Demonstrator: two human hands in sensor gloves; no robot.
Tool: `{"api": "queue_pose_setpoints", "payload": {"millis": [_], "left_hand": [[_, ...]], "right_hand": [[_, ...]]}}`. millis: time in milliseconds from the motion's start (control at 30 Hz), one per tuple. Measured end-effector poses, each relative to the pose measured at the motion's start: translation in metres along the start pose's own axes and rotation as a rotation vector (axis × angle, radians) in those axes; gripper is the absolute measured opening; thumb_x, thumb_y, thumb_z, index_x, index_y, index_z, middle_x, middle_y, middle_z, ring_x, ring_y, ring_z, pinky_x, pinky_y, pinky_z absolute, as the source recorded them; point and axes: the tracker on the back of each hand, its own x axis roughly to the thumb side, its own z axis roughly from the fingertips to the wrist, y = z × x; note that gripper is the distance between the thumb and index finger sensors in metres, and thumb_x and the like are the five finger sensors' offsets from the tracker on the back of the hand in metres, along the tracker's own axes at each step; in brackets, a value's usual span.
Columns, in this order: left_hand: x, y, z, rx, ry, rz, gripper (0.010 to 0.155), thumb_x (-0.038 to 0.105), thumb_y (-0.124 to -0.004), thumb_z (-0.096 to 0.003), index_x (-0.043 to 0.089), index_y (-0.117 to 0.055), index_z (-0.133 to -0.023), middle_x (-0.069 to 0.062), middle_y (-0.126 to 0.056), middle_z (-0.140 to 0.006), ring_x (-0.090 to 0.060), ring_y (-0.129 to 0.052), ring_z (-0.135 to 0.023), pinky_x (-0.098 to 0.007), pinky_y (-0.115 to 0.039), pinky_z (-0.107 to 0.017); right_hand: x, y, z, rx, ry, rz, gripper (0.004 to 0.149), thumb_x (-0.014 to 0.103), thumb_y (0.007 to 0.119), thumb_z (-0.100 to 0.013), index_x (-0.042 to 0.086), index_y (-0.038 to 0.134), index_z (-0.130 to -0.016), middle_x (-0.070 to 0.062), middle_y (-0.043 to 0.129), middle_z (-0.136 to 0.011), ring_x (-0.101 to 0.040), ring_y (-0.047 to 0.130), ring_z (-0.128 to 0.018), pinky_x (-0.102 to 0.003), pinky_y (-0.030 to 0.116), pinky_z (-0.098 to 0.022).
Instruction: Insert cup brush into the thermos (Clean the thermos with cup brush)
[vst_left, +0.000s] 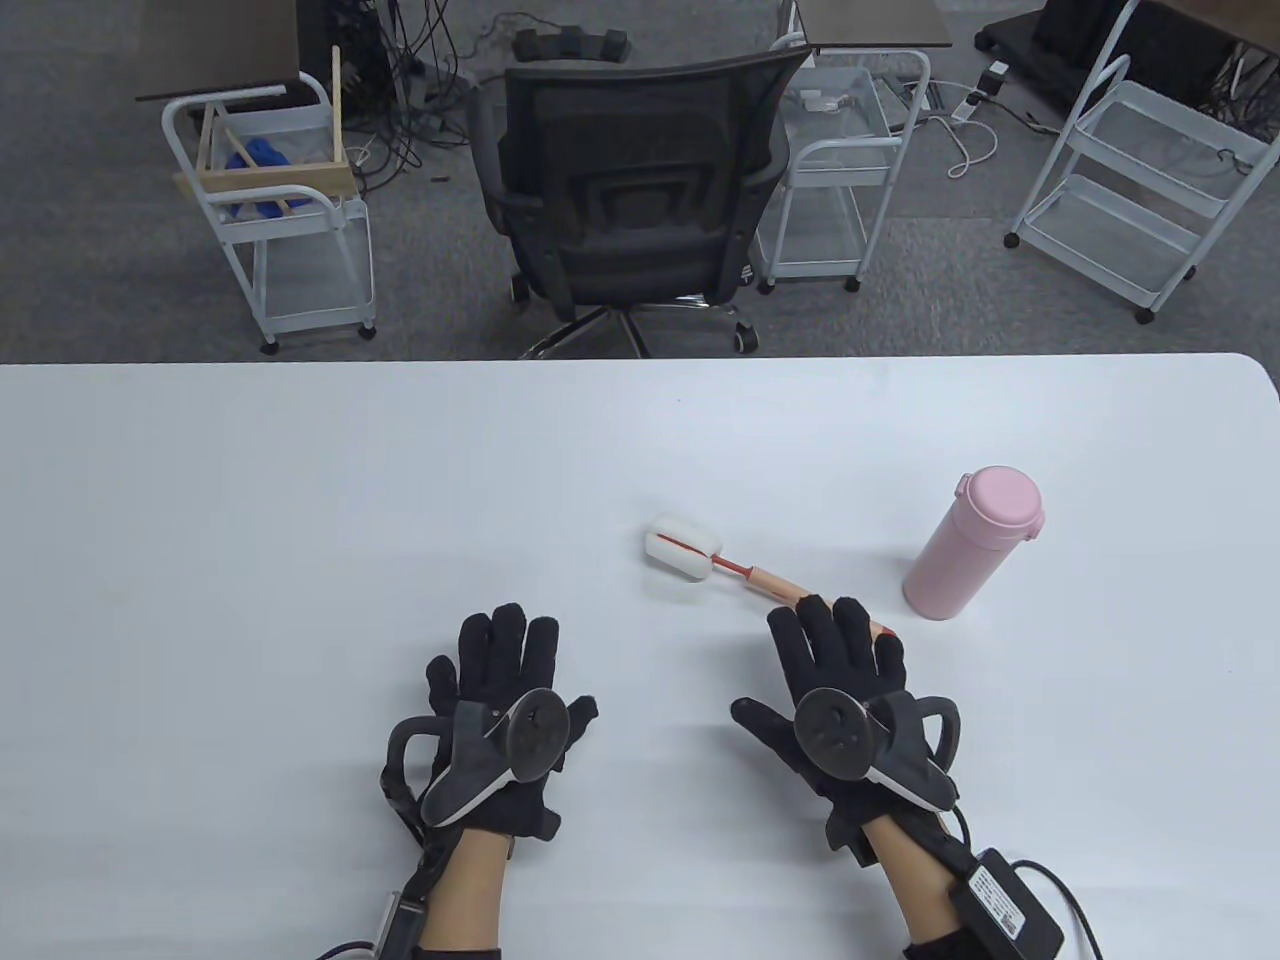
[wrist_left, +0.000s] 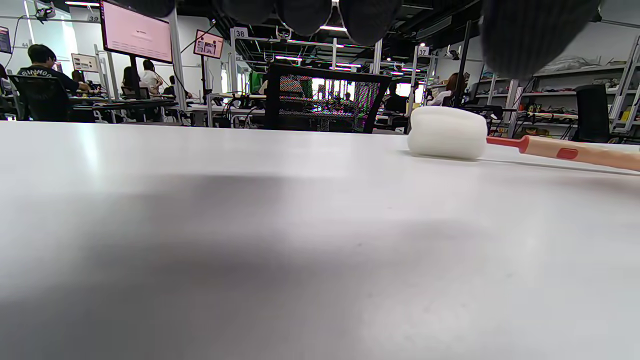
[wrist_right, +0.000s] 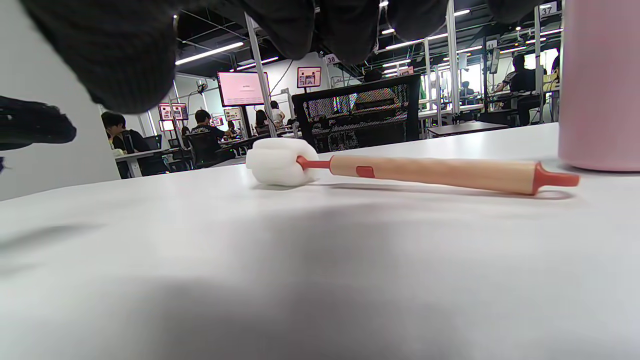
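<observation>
One cup brush (vst_left: 745, 572) lies flat on the white worktop (vst_left: 300, 500), sponge head pointing away from the person — the one pink thermos (vst_left: 970, 543) stands upright just beside its handle end, lid shut. Two gloved hands: the right hand (vst_left: 835, 690) hovers over the handle, grip wide; the left hand (vst_left: 500, 700) lies flat, holding nothing.

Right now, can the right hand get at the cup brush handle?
Probably yes. The right hand lies open with its fingertips over the near end of the cup brush, which lies flat on the table. Nothing sits between them; the pink thermos stands off to the side.
</observation>
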Motion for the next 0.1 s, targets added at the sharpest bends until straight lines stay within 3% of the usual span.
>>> {"api": "queue_pose_setpoints", "payload": {"millis": [100], "left_hand": [[-0.0008,0.0001,0.0,0.007,-0.001,0.001,0.082,0.064,-0.069,-0.0629,0.019,-0.038,-0.124,-0.016,-0.03,-0.13,-0.049,-0.029,-0.118,-0.076,-0.039,-0.072]], "right_hand": [[0.0007,0.0008,0.0003,0.012,0.0,0.009,0.091,0.071,0.069,-0.053,0.016,0.038,-0.12,-0.022,0.039,-0.123,-0.056,0.035,-0.111,-0.076,0.042,-0.069]]}}
